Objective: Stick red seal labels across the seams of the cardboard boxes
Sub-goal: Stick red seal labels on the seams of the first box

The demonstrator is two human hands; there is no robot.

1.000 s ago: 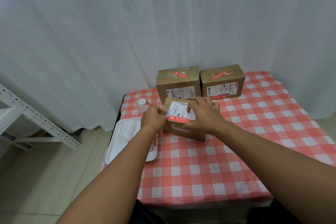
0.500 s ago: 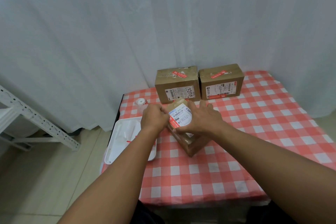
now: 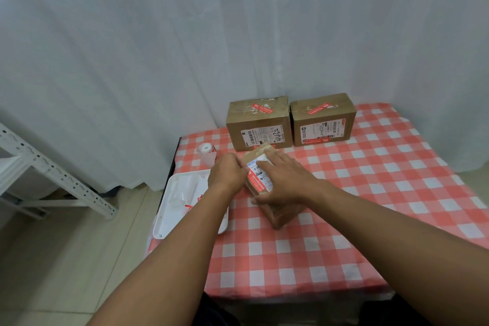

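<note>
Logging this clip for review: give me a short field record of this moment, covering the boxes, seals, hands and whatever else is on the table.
surface: table with red-and-white checked cloth
sealed boxes: two at the back, left box and right box, each with a red seal on top
box in hand: small box, turned at an angle, white shipping label facing up
left hand: at the box's left edge, fingers curled
right hand: thumb and fingers clasp the box
other items: white tray; label roll
</note>
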